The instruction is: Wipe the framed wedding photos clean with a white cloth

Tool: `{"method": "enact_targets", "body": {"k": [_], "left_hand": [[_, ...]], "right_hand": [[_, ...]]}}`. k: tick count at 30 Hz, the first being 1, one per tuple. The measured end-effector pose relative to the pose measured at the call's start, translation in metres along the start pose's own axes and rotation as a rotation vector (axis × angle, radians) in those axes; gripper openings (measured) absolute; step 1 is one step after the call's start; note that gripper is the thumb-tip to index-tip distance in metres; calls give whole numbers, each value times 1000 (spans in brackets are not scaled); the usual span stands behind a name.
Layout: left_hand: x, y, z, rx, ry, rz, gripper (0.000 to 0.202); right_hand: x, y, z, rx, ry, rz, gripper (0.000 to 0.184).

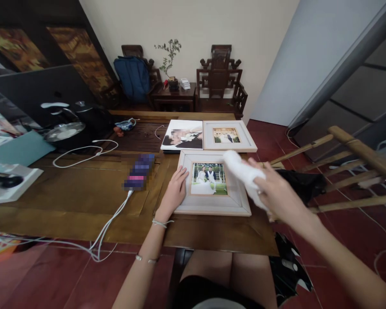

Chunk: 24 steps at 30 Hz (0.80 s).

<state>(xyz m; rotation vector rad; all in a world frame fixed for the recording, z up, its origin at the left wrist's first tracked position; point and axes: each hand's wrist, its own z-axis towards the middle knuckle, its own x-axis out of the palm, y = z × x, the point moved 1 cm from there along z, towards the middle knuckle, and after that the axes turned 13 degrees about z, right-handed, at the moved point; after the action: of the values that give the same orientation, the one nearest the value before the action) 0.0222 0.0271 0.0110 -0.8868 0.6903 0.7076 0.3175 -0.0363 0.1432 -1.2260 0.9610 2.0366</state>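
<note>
A white picture frame point(215, 210) lies flat on the wooden table, with a photo point(209, 178) of two people outdoors at its centre. My left hand point(174, 192) rests on the frame's left edge, fingers stretched out along it. Bunched in my right hand point(274, 187) is a white cloth point(243, 169), somewhat blurred, over the frame's right side. From this view I cannot tell whether the cloth touches the frame. Directly behind lie a second white frame point(249, 138) with a smaller photo and a white-covered photo album point(167, 134).
Left of the frame lies a phone point(138, 172) on a white charging cable point(116, 213). Farther left are a kettle point(66, 131) and a teal box point(32, 148). A wooden rack point(350, 167) stands to the right. Dark wooden chairs point(220, 77) are against the wall.
</note>
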Motion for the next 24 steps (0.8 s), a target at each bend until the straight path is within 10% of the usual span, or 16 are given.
{"method": "enact_targets", "body": {"k": [5,10,15,24], "left_hand": [[-1,-1,1,5,-1,5,38],[-1,-1,0,5,-17,1,37],[0,1,0,20,-22,6,36],[0,0,-1,10,-14,15,37]], "right_hand": [[-17,-32,34,-62,-191,-207,26],[46,-26,40,-158,38,-234,16],[98,-28,39,134,17,-173,32],[86,7,-3,6,240,-168,47]]}}
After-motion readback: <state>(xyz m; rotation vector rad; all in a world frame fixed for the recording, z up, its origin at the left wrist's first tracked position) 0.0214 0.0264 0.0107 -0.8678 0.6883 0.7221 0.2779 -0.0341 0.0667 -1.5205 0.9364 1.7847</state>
